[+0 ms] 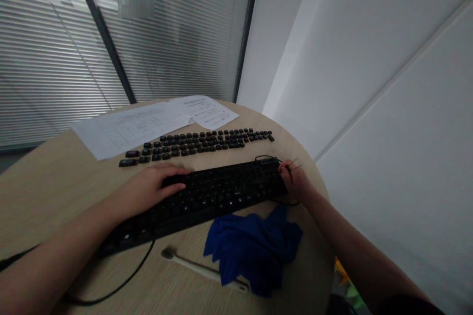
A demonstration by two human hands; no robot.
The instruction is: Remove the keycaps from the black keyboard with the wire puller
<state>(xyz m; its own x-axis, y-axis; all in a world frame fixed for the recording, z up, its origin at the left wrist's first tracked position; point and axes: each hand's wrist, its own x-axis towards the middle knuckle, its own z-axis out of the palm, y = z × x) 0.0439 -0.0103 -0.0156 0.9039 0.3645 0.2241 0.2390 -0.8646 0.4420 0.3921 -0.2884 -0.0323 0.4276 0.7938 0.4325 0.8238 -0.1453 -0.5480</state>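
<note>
A black keyboard [221, 187] lies at a slant across the wooden table. My left hand [155, 184] rests over its left part, thumb on the keys and fingers stretched along the back edge. At the keyboard's right end, my right hand [293, 179] has its fingers pinched together on a thin wire keycap puller [297, 162], whose loops stick out above the knuckles. Behind the keyboard, loose black keycaps [207, 142] are laid out in rows. A crumpled blue cloth [254, 246] lies in front, partly covering the pale handle of a small brush [195, 267].
Printed paper sheets [140, 125] lie at the back of the round table [44, 182]. A black cable [125, 280] curves along the front left. A white wall [388, 83] stands close on the right, and a window with blinds [177, 49] is behind.
</note>
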